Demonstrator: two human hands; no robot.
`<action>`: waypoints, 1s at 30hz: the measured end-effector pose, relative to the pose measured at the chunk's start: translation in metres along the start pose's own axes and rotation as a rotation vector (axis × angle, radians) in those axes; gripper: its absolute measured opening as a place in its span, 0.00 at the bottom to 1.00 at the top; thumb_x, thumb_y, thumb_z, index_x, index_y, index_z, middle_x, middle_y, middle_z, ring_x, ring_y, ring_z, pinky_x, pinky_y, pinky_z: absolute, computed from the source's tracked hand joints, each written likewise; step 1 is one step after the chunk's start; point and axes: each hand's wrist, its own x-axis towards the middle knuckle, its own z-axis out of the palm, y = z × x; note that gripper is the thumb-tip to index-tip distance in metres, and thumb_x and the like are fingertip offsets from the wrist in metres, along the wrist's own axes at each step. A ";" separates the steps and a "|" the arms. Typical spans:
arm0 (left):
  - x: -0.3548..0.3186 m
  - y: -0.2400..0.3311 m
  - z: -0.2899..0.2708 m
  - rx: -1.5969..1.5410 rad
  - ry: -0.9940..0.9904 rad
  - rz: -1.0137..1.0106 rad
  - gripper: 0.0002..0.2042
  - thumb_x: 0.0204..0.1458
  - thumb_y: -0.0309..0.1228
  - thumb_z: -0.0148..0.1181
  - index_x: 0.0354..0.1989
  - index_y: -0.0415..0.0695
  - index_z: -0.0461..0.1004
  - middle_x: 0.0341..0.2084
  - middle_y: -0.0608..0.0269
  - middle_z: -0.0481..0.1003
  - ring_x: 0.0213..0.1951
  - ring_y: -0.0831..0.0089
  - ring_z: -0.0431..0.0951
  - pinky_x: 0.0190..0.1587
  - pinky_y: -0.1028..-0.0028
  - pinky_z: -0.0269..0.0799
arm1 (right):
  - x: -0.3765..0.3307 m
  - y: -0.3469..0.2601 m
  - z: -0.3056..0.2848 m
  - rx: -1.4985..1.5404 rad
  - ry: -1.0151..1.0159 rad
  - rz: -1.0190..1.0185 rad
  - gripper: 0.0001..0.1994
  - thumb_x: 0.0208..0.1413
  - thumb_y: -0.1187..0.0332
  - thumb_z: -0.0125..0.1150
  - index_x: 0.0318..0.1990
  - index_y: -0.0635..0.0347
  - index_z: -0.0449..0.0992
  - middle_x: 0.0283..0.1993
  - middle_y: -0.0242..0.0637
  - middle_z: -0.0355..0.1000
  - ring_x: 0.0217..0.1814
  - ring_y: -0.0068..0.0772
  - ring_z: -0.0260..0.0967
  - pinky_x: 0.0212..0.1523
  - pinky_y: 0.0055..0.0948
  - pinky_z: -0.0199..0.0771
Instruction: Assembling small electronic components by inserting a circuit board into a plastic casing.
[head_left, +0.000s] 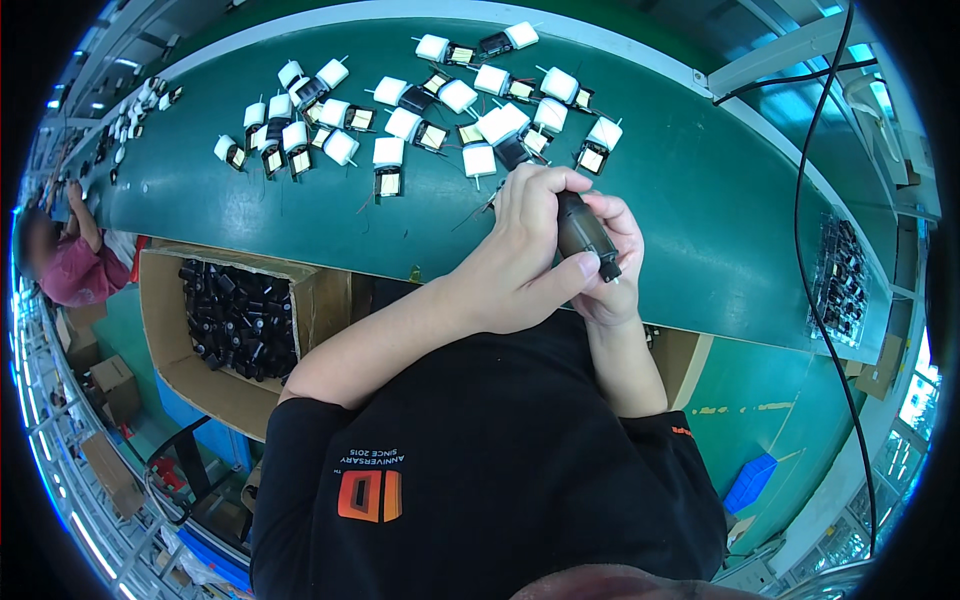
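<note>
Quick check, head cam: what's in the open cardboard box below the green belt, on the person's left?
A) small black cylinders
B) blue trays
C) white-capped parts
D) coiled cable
A: the open brown cardboard box is heaped with small black cylindrical parts; the white-capped components lie up on the green conveyor belt instead.

Dark cylinder point(583, 232): glossy plastic, smooth. Green belt point(700, 190): matt. Box point(160, 330): brown cardboard. White parts point(389, 152): smooth plastic.

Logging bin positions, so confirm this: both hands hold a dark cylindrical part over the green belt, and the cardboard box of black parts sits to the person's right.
Wrong side. The head view shows the cardboard box of black parts at the person's left. Both the left hand and right hand do hold the dark cylindrical part over the green belt.
</note>
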 end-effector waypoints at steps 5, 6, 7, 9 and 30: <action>-0.010 0.009 -0.015 0.131 -0.147 -0.069 0.37 0.53 0.49 0.57 0.62 0.34 0.53 0.51 0.41 0.60 0.54 0.50 0.61 0.59 0.57 0.53 | -0.011 -0.015 -0.008 -0.133 -0.029 0.043 0.35 0.37 0.70 0.79 0.54 0.66 0.68 0.52 0.38 0.68 0.54 0.30 0.69 0.58 0.30 0.65; -0.015 0.018 -0.027 0.273 -0.252 -0.071 0.40 0.51 0.49 0.59 0.64 0.35 0.51 0.55 0.40 0.59 0.57 0.49 0.60 0.60 0.57 0.53 | -0.021 -0.033 -0.016 -0.298 -0.070 0.103 0.33 0.36 0.68 0.79 0.53 0.66 0.70 0.51 0.38 0.69 0.52 0.30 0.69 0.56 0.30 0.65; -0.016 0.031 -0.046 0.307 -0.227 -0.070 0.41 0.50 0.48 0.61 0.65 0.35 0.52 0.56 0.42 0.60 0.59 0.50 0.59 0.62 0.57 0.53 | -0.039 -0.059 -0.034 -0.393 -0.187 0.178 0.31 0.36 0.67 0.79 0.51 0.65 0.72 0.49 0.37 0.70 0.49 0.30 0.69 0.53 0.30 0.66; -0.033 0.046 -0.108 0.512 -0.038 -0.006 0.39 0.44 0.49 0.68 0.61 0.37 0.64 0.54 0.50 0.68 0.56 0.55 0.66 0.60 0.57 0.59 | -0.084 -0.122 -0.059 -0.726 -0.340 0.303 0.27 0.36 0.64 0.78 0.46 0.64 0.77 0.40 0.37 0.72 0.41 0.30 0.68 0.43 0.30 0.65; -0.289 -0.229 -0.210 -0.014 0.229 -1.098 0.20 0.55 0.34 0.59 0.52 0.33 0.71 0.43 0.51 0.77 0.44 0.62 0.76 0.49 0.64 0.70 | 0.390 -0.020 -0.139 -1.888 0.352 0.172 0.31 0.57 0.50 0.50 0.60 0.65 0.69 0.59 0.51 0.70 0.63 0.52 0.65 0.63 0.39 0.64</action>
